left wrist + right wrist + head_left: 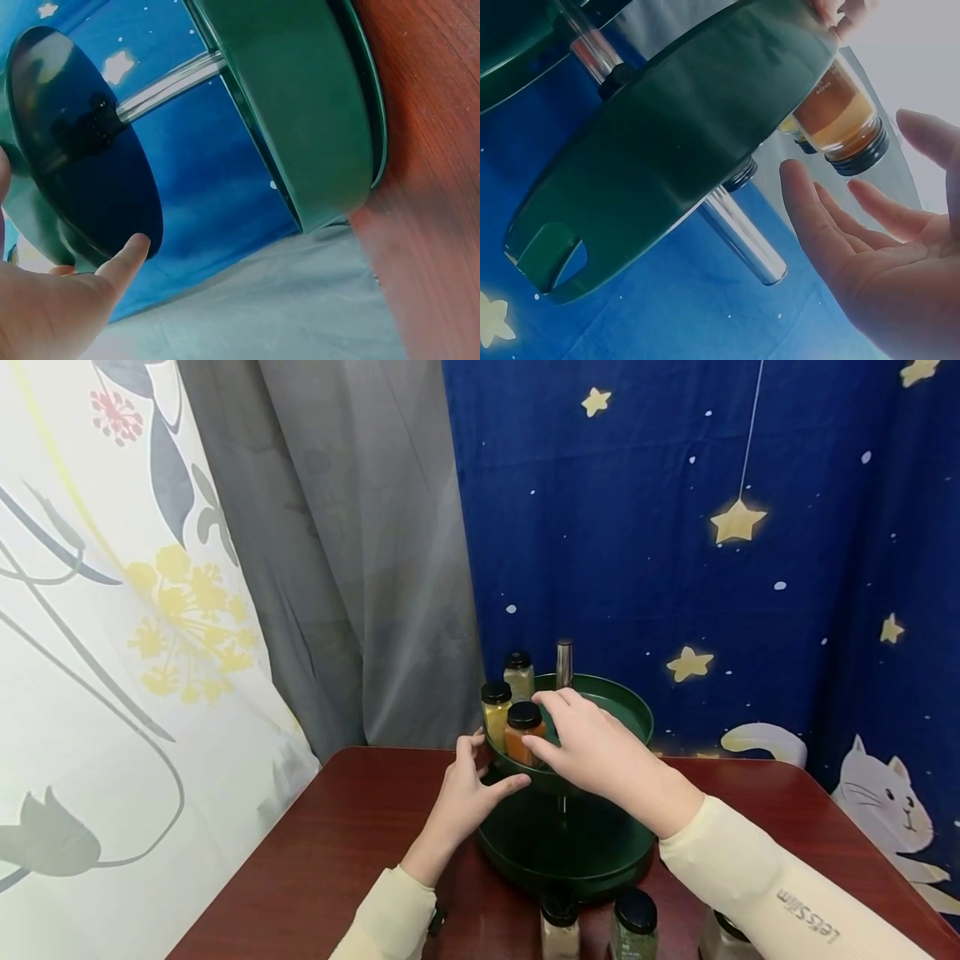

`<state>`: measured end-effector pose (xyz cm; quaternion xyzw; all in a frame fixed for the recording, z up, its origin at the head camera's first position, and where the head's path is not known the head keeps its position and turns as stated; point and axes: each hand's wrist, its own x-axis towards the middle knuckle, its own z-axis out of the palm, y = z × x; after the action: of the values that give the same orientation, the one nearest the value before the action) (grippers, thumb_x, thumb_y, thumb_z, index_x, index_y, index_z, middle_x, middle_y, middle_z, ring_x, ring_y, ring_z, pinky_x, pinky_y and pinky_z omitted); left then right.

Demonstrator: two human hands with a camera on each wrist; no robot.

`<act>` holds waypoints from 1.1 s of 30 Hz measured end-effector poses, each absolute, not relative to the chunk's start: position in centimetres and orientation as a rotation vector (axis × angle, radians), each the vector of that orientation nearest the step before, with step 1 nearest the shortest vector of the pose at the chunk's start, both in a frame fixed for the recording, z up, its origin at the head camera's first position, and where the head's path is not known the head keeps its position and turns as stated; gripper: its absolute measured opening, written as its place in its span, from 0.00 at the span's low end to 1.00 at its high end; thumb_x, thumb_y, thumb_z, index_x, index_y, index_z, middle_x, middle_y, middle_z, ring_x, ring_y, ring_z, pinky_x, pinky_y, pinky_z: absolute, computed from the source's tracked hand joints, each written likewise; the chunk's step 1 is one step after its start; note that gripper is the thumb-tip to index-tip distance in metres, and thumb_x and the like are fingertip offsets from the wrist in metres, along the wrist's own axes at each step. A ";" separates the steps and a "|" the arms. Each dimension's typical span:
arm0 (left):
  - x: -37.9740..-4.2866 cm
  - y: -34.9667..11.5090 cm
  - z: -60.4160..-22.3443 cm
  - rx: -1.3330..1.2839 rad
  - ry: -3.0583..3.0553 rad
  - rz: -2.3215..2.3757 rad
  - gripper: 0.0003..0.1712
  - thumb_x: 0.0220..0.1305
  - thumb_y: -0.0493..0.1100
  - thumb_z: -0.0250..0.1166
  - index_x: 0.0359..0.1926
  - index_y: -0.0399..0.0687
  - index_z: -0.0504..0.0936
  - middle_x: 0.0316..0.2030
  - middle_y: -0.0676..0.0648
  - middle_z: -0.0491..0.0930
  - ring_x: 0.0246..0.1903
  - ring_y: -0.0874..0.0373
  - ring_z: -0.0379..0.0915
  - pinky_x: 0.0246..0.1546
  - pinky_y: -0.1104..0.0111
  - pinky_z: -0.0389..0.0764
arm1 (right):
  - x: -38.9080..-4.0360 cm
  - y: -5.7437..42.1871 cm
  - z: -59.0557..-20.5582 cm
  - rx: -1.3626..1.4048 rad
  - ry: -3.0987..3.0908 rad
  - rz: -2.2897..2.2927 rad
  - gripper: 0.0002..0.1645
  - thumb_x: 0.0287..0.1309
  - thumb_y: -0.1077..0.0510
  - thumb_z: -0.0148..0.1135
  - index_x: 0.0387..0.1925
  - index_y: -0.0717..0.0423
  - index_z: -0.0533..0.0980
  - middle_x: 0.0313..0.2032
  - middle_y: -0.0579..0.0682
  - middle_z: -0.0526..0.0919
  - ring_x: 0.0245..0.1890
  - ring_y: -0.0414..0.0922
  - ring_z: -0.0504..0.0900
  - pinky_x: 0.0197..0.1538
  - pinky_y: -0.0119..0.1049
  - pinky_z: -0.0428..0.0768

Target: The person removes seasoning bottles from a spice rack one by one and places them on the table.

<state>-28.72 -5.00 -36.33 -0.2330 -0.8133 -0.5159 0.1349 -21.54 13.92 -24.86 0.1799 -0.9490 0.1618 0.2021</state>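
Observation:
On the upper tray (603,693) of a green two-tier turntable stands a jar of orange-brown spice (522,745) with a black lid. My right hand (592,747) hovers beside it, thumb and fingers spread; the right wrist view shows a gap between the fingertips and the orange-brown spice jar (840,112). My left hand (468,789) is at the tray's left rim, thumb extended and fingers at the side. In the left wrist view the left thumb (124,266) touches the tray's edge. A yellow spice jar (496,714) and a pale spice jar (519,677) stand behind the orange-brown one.
The lower green tray (566,852) sits on a reddish-brown table (315,852). Near the front edge stand a beige spice jar (560,931), a green herb jar (634,927) and another jar (723,939) partly behind my right sleeve. Curtains hang behind. A metal post (565,664) rises from the turntable.

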 end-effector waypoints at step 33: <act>-28.1 -5.1 -35.9 -0.616 -2.317 -1.403 0.46 0.46 0.64 0.72 0.59 0.45 0.64 0.61 0.45 0.68 0.55 0.52 0.71 0.53 0.57 0.78 | -22.5 13.3 -25.8 0.555 -2.582 0.508 0.25 0.66 0.46 0.58 0.56 0.56 0.70 0.46 0.50 0.77 0.37 0.41 0.78 0.39 0.37 0.84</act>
<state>-28.15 -5.07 -35.88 -0.2182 -0.8203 -0.4969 0.1809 -22.47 13.28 -25.77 0.2009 -0.9356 0.1842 0.2241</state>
